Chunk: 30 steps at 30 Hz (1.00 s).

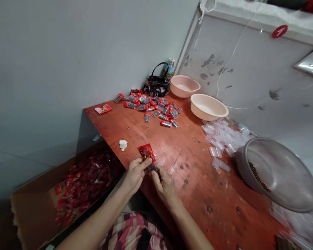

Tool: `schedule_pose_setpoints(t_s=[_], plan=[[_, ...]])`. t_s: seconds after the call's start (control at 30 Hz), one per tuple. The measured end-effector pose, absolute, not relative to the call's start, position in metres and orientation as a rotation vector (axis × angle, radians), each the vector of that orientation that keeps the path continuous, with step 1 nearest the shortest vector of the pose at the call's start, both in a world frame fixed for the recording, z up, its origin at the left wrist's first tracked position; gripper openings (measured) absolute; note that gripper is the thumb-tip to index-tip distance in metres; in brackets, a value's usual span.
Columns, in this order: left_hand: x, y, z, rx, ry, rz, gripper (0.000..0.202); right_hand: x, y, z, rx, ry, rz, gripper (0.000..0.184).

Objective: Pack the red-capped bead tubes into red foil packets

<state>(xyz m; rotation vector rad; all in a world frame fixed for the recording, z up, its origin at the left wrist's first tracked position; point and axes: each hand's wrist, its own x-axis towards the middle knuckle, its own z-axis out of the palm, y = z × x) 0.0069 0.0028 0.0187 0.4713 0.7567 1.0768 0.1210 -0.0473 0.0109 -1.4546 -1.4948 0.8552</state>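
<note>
The person sits at the near edge of the tabletop [198,166]. Both forearms come up from the bottom of frame, and the hands are close together, a little left of centre. The L hand [137,173] is nearer to the red sachet [146,152]: its thumb lies across the sachet and the fingers curl under, almost closed, so it looks firmly pinched. The R hand [165,185] is just beside, with wrist bent and fingers bent inward. It meets the lower end, where a clear part w/ dark contents [154,168] shows. This hand also seems to pinch, but the grip is partly hidden, so I am not fully sure. The sachet is held above the tabletop between both hands, its long axis tilted from upper left (red end) to lower right (dark end).

Further away, approx. upper middle of frame, is a pile of clear tubes w/ red caps [151,107]. Right of it are two pink plastic basins [209,107] and many empty clear tubes [221,139], then a tilted metal colander [276,173] at right. A crumpled white tissue [123,144] lies near the edge. At lower left, a cardboard box [33,205] holds many red sachets.
</note>
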Motion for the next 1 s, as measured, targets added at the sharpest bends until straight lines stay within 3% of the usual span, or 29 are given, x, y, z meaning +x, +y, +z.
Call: schedule_pose_setpoints(t_s=[0.2,0.43,0.63,1.0], plan=[[0.010,-0.006,0.018,0.602,0.706,0.939,0.029,0.115,-0.044,0.008,-1.241,-1.006,1.402,0.026],[0.012,-0.019,0.010,0.600,0.880,1.038,0.021,0.112,-0.049,0.001,-1.374,-1.116,1.072,0.019],[0.004,-0.010,0.021,0.505,0.738,0.972,0.023,0.113,-0.046,0.009,-1.036,-0.916,1.470,0.026],[-0.008,-0.024,0.022,0.471,0.741,1.021,0.018,0.106,-0.037,0.006,-1.070,-0.781,1.463,0.022]])
